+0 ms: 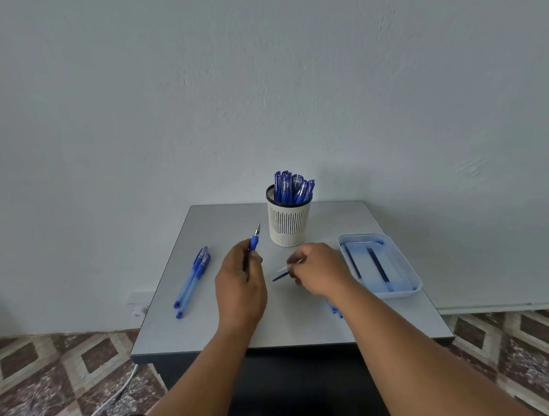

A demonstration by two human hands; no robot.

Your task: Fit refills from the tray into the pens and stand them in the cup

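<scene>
My left hand (240, 283) clamps a blue-gripped pen (254, 241), tip up; my right hand (318, 268) pinches its cap (281, 273). Capping comes next, I judge, then the far slotted cream cup (289, 224). Two refills (378, 263) lie in the right-hand translucent tray (403, 292).

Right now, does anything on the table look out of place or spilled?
Mostly tidy. One oddity: some small blue bits lie loose on the table near its front edge, beside the right forearm and outside the tray. They are too small to identify. The cup stands upright, and two pens lie side by side at left.
</scene>
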